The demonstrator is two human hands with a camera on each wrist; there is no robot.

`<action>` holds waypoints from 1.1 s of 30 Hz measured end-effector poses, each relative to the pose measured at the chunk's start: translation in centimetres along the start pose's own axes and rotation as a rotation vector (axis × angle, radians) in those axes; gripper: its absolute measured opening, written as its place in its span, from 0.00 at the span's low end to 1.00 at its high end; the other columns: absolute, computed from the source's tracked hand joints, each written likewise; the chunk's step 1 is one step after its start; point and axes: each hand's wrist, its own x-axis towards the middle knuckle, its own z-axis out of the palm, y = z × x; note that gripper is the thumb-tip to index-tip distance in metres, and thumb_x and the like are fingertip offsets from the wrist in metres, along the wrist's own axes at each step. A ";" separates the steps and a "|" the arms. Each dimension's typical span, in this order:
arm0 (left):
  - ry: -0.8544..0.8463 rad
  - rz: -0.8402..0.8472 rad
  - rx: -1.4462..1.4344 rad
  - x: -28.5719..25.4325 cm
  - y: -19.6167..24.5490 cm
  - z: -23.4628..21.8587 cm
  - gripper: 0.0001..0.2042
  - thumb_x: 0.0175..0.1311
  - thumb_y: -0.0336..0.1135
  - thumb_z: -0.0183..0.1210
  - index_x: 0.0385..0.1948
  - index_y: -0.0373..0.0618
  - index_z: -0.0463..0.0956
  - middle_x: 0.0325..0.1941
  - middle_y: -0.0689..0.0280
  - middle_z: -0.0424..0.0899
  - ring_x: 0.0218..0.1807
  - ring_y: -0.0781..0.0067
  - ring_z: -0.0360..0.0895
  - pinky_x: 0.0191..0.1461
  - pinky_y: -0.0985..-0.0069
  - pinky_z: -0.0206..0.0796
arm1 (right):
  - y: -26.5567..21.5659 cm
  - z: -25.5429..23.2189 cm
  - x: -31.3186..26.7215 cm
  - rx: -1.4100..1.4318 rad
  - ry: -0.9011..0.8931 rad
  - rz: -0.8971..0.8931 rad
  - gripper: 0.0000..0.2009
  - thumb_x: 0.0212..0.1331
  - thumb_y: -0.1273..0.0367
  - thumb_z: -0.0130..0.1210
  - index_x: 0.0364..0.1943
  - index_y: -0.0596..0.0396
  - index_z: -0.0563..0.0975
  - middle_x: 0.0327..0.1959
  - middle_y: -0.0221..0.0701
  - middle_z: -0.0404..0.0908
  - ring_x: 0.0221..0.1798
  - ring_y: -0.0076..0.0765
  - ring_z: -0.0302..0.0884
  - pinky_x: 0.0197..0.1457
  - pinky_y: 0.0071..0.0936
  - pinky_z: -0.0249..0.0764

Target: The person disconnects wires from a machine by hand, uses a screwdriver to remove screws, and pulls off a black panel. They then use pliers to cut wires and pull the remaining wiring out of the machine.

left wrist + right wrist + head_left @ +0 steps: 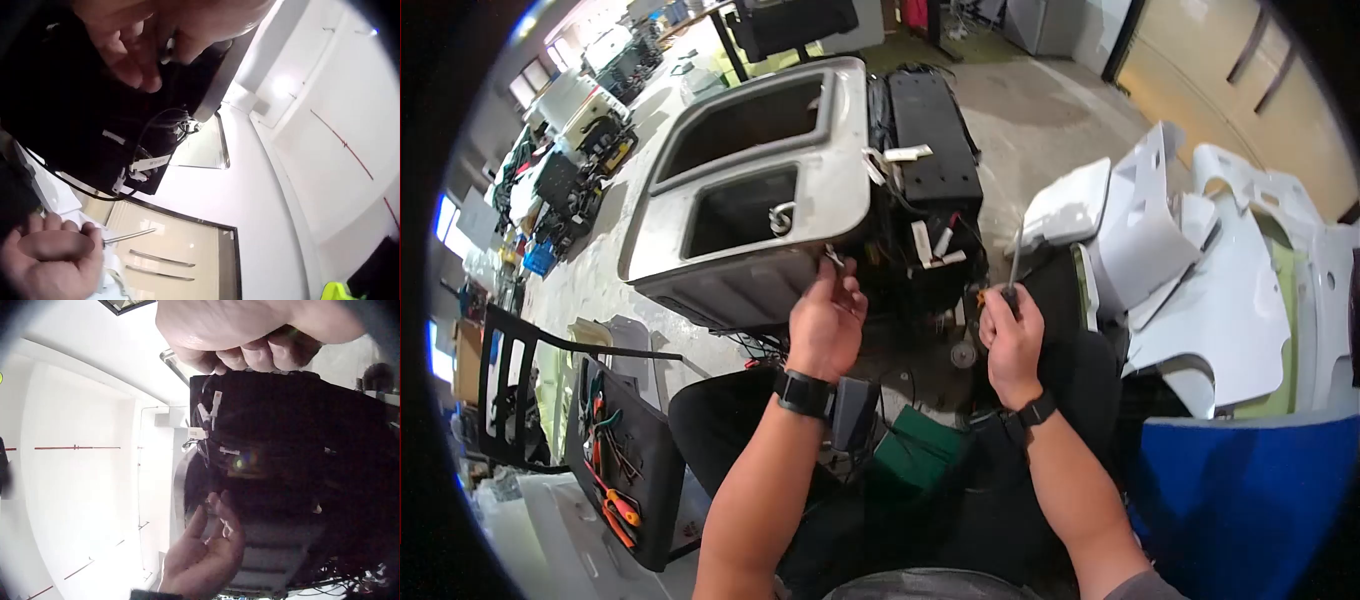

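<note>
In the head view my left hand (828, 325) is raised at the front right corner of a grey housing (740, 275) with two openings in its top. Its thumb and fingertips pinch a small shiny metal piece (167, 51), whose exact kind I cannot tell. My right hand (1012, 345) grips a screwdriver (1016, 255) by its handle, the long shaft pointing up. The fingers cover most of that handle. Between the hands and behind them stands a black box-like unit (925, 120), joined to the housing's right side, with cables and white tags (922, 243).
White plastic shells (1135, 215) lean on the right, above a blue surface (1250, 500). At left, a black chair seat (625, 460) carries pliers (615, 520) and other hand tools. A green board (918, 450) lies below, between the person's legs. Loose wires hang under the housing.
</note>
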 end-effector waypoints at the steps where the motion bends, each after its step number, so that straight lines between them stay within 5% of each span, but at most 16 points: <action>1: -0.004 -0.002 -0.032 0.0 0.0 0.2 0.07 0.68 0.36 0.47 0.40 0.46 0.70 0.35 0.70 0.77 0.31 0.82 0.71 0.36 0.80 0.65 | 0.0 -0.2 0.0 -0.024 -0.003 -0.025 0.06 0.61 0.68 0.51 0.28 0.53 0.70 0.17 0.18 0.63 0.17 0.12 0.56 0.20 0.13 0.52; 7: -0.140 -0.176 -0.207 1.3 0.4 -0.7 0.08 0.67 0.36 0.46 0.34 0.45 0.71 0.28 0.73 0.76 0.27 0.80 0.70 0.32 0.78 0.63 | -0.3 -1.5 -0.2 -0.002 0.007 -0.039 0.05 0.60 0.69 0.51 0.29 0.53 0.71 0.17 0.18 0.65 0.17 0.12 0.58 0.19 0.13 0.54; 13: 0.054 0.018 -0.130 -0.6 -0.6 0.8 0.05 0.65 0.34 0.52 0.36 0.44 0.71 0.30 0.72 0.76 0.28 0.81 0.71 0.33 0.80 0.65 | -0.8 -2.0 -0.4 0.073 0.027 -0.059 0.06 0.60 0.68 0.53 0.29 0.53 0.72 0.17 0.18 0.66 0.17 0.12 0.59 0.19 0.13 0.56; 16: 0.008 0.021 -0.126 -0.3 -1.3 0.1 0.07 0.63 0.36 0.55 0.38 0.45 0.70 0.32 0.71 0.75 0.28 0.82 0.70 0.33 0.81 0.64 | -0.7 -2.2 -0.4 0.073 0.020 -0.076 0.06 0.59 0.68 0.53 0.29 0.53 0.72 0.17 0.18 0.66 0.17 0.12 0.59 0.19 0.13 0.56; 23: 0.107 0.143 0.047 -0.5 -2.2 1.1 0.12 0.67 0.43 0.50 0.41 0.44 0.69 0.30 0.73 0.72 0.27 0.81 0.67 0.36 0.79 0.62 | -0.7 -2.3 -0.5 0.076 0.024 -0.072 0.06 0.59 0.68 0.53 0.29 0.53 0.72 0.17 0.18 0.66 0.17 0.12 0.59 0.19 0.13 0.55; 30: -0.187 -0.112 -0.278 0.4 -1.0 -0.7 0.08 0.68 0.36 0.46 0.32 0.45 0.71 0.25 0.72 0.71 0.27 0.79 0.67 0.36 0.79 0.61 | -0.6 -2.0 -0.4 0.073 0.035 -0.058 0.06 0.59 0.68 0.53 0.28 0.53 0.71 0.17 0.18 0.66 0.17 0.11 0.59 0.19 0.12 0.56; 33: -0.049 -0.085 -0.230 -0.1 -0.9 -0.5 0.07 0.67 0.36 0.49 0.31 0.45 0.72 0.25 0.73 0.72 0.25 0.80 0.68 0.34 0.80 0.63 | -0.4 -1.9 -0.3 0.050 0.034 -0.064 0.06 0.59 0.68 0.53 0.28 0.53 0.71 0.17 0.18 0.66 0.17 0.11 0.59 0.19 0.12 0.56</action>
